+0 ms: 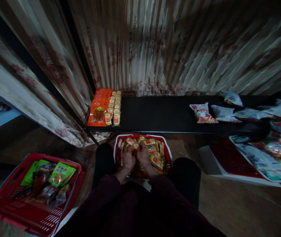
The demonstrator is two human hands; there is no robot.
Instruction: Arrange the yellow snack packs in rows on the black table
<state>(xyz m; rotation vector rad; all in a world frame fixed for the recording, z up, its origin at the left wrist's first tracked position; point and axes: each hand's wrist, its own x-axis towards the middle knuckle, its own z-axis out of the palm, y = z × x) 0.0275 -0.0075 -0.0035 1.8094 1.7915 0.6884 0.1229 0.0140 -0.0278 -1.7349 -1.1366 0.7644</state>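
Between my knees stands a red basket with a white rim (169, 150), filled with small yellow wrapped snack packs (156, 161). Both of my hands are down inside it, close together near its middle. My left hand (128, 158) has its fingers closed at a wrapped snack pack (131, 141). Beside it, my right hand (143, 156) is also closed, its fingers bent at the packs in front. Dim light and the hands themselves hide part of what the fingers hold. On the black shelf (152, 113) ahead, similar yellow packs (117, 113) stand in rows beside flat orange packets (98, 113).
White-and-red snack bags (203, 113) lie along the shelf's right part. A red basket (7, 204) with green bags (62, 174) sits on the floor at left. Another basket of bags (264, 161) is at right. Striped curtain (142, 49) hangs behind; a dark post (78, 49) rises at the shelf's left.
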